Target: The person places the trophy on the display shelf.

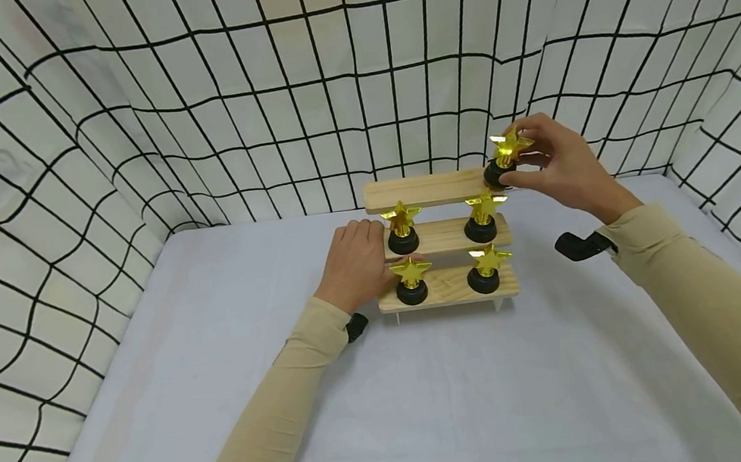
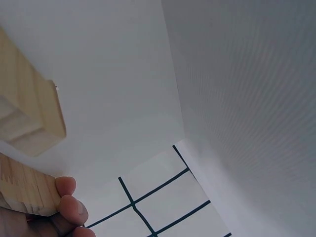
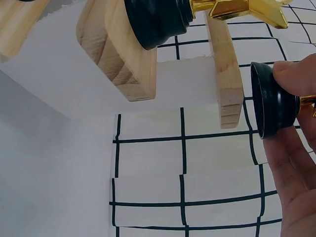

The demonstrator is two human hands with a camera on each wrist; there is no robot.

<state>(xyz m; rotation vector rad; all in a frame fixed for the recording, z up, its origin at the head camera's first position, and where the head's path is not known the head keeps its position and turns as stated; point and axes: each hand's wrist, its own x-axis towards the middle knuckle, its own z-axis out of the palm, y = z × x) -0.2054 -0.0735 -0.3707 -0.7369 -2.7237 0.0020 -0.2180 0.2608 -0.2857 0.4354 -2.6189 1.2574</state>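
Note:
My right hand point(image 1: 560, 163) pinches a small gold star trophy point(image 1: 508, 147) with a round black base point(image 3: 274, 101). The trophy is at the right end of the top board point(image 1: 424, 191) of a three-step wooden stand; in the right wrist view a narrow gap shows between base and board point(image 3: 228, 94). My left hand point(image 1: 355, 265) grips the left end of the middle board point(image 1: 440, 237), fingertips point(image 2: 74, 210) curled round the wood. Two like trophies stand on the middle step, a left one point(image 1: 401, 229) and a right one point(image 1: 481, 220). Two more point(image 1: 411, 281) point(image 1: 484, 271) stand on the bottom board point(image 1: 448, 287).
The stand rests on a white-covered table point(image 1: 405, 410) near its back edge. White walls with a black grid point(image 1: 325, 76) rise behind and at both sides. Black wrist-worn pieces point(image 1: 581, 245) stick out below both cuffs.

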